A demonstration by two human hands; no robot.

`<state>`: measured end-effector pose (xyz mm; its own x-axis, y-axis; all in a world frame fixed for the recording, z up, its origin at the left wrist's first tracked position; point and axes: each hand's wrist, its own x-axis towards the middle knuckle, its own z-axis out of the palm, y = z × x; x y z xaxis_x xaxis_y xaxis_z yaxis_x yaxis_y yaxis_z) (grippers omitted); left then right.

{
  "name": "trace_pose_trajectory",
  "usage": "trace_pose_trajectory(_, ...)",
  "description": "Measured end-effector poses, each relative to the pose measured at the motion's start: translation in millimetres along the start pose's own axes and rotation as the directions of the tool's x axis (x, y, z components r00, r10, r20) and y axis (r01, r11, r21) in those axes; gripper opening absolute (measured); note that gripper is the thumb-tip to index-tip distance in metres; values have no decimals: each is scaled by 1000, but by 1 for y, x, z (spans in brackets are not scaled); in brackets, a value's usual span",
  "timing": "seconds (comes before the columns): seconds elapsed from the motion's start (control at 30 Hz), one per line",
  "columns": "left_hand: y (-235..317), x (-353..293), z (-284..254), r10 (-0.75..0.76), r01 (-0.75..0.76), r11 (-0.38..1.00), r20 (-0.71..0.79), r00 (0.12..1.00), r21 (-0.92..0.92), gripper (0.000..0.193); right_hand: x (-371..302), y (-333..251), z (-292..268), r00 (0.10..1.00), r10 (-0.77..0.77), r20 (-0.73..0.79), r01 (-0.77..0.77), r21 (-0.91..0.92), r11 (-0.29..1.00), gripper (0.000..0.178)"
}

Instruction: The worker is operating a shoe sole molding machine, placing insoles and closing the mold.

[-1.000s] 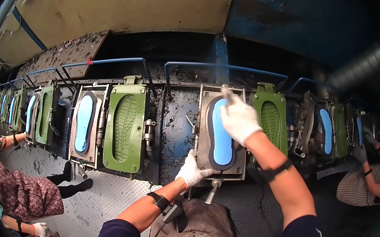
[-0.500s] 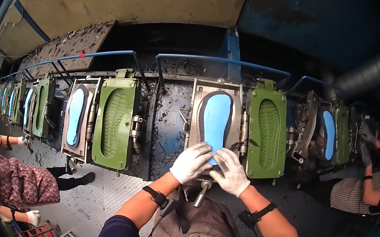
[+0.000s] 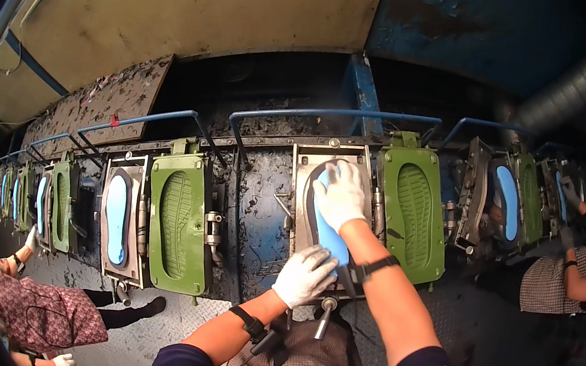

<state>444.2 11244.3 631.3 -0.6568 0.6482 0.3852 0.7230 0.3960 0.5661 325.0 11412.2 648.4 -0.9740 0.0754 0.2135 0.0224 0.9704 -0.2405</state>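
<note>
A blue sole-shaped piece (image 3: pixel 330 241) lies on a larger dark sole in the metal mould half (image 3: pixel 306 161) in front of me. My right hand (image 3: pixel 342 195), in a white glove, lies on the piece's far end with its fingers spread. At the near end is my left hand (image 3: pixel 304 276), also white-gloved, its fingers stretched out and touching the blue piece's edge; its thumb is hard to make out. A dark strip (image 3: pixel 350 281) shows beside the piece's near end. Hinged at the right is the green mould half (image 3: pixel 415 210) with a tread pattern.
A metal handle (image 3: pixel 324 319) juts from the mould's near side. Further moulds with blue soles (image 3: pixel 116 219) line the bench both ways. A blue rail (image 3: pixel 332 113) runs behind. One person (image 3: pixel 41 298) works at the left, another (image 3: pixel 569 275) at the right.
My right hand has moved from the near end of the blue piece to its far end. My left hand stays at the near end. The view has shifted slightly.
</note>
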Motion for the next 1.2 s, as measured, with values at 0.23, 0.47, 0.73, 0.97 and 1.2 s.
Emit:
trace_pose_trajectory(0.23,-5,0,-7,-18,18,999,-11,1000,-32,41,29,-21,-7,964,62,258,-16,-176,984,47)
trace_pose_trajectory(0.47,-33,92,-40,327,-310,938,678,658,-153,48,-59,14,-59,982,161,94,-187,530,827,62)
trace_pose_trajectory(0.73,-39,93,-17,406,-400,899,677,614,-176,80,-262,-29,-77,192,-168,967,-766,41,-642,20)
trace_pose_trajectory(0.97,-43,108,-22,402,-279,913,551,731,-297,81,-155,51,-80,-176,-205,963,-478,99,873,51)
trace_pose_trajectory(1.2,-200,20,25,-964,396,-201,252,82,-896,64,-145,66,-111,230,-120,966,-348,197,916,62)
